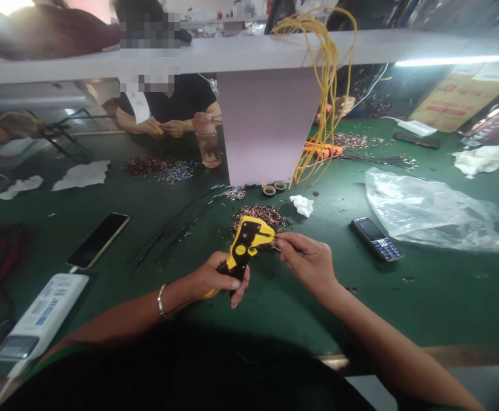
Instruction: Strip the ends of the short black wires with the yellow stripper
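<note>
My left hand [221, 278] is wrapped round the handles of a yellow and black wire stripper [246, 242], whose jaws point up and to the right. Close to those jaws, my right hand [311, 258] has thumb and forefinger pinched together; whatever is between them is too small to make out. Behind the stripper, partly covered by it, lies a pile of short copper-coloured and dark pieces [264, 216]. Thin black wires [170, 231] are spread on the green table [215, 342] to the left, with a small heap of silvery pieces [234, 193] at their far ends.
A smartphone [98, 240] and white power strip [46, 311] lie left. To the right are a keypad phone [376, 238] and clear plastic bag [433, 211]. Yellow cables [328, 85] hang from the shelf [249, 52]. Across the table, a person's hands [170, 128] work beside a bottle [207, 142].
</note>
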`<state>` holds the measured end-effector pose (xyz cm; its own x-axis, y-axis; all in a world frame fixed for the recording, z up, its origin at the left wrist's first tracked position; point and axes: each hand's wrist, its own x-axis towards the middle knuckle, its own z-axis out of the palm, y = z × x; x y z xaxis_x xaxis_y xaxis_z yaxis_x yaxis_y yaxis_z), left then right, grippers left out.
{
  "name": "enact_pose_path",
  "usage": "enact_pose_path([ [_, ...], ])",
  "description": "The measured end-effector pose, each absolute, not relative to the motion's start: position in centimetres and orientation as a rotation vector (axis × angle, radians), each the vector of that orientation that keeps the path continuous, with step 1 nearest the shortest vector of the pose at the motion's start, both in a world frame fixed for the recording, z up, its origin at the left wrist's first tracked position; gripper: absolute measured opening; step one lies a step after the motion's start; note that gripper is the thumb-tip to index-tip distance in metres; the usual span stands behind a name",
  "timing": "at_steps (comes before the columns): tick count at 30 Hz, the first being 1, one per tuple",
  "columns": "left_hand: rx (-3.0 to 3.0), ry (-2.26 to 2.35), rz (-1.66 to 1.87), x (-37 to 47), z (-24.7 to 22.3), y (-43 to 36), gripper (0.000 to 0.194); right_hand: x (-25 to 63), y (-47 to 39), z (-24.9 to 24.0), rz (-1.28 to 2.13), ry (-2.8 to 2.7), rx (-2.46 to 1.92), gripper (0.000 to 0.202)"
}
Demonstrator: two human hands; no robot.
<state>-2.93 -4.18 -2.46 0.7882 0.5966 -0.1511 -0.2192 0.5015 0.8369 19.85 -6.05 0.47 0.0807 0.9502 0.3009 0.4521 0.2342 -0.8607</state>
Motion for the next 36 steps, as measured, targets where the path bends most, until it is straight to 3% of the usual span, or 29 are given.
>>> enact_pose_path([
  [15,0.973,0.649,0.584,-2.9,-2.1,-4.5,0.017,20.0,-5.9,0.0,0.659,-1.544,-1.376,0.021],
  [23,0.97,0.488,0.582,-2.9,-1.4,-3.7,0.016,20.0,-5.7,0.2,0.662,-1.5,-1.396,0.019],
  [36,0.912,0.405,0.622,-3.0,-1.6,-2.6,0.034,19.7,-6.0,-0.6,0.497,-1.629,-1.277,0.018],
])
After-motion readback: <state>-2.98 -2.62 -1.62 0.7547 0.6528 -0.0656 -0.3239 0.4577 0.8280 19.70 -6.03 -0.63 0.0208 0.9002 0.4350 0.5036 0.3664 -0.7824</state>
